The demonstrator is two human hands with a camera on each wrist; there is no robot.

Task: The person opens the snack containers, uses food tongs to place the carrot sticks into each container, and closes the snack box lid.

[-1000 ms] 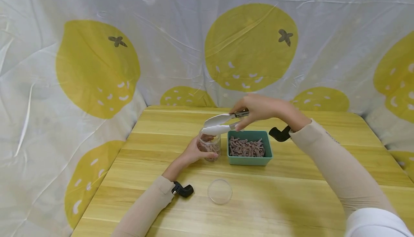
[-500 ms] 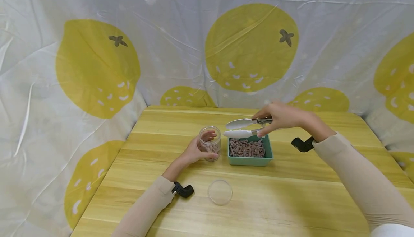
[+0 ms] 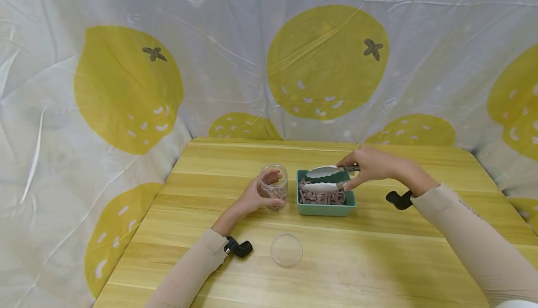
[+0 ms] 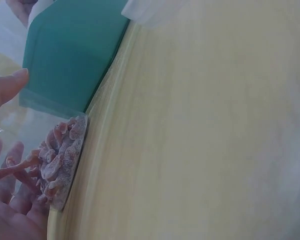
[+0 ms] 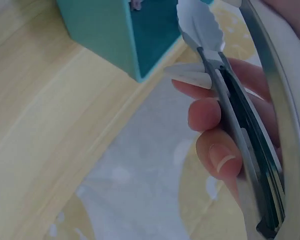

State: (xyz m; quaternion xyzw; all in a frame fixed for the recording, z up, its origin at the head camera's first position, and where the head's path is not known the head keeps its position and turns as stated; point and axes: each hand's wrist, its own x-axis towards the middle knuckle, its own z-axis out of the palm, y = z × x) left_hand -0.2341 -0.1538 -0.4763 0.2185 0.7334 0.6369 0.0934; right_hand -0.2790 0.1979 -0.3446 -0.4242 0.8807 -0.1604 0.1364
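Steadying left hand [image 3: 260,197]: is curling round the clear jar [image 3: 286,185], thumb on the near side and fingers beyond, probably so that it cannot tip.
Clear jar: is standing upright towards the far edge of the bench [image 3: 357,270], mouth facing up, long axis running vertically; brownish strips [image 3: 275,194] are lying in its lower part.
Right hand [image 3: 374,164]: is holding the tongs [image 3: 322,187], thumb on the near arm, fingers on the far one, a grip apparently suited to governing the spread.
Tongs: are pointing towards the bench's left edge, heads parted over the green tub [image 3: 325,210], long axis running roughly parallel to the far edge; contact with the tub's meat-like pieces [image 3: 317,199] cannot be told.
Green tub: is sitting just right of the jar, presumably for a short reach.
Clear disc [image 3: 286,251]: is lying flat, farther from the far edge; probably a lid.
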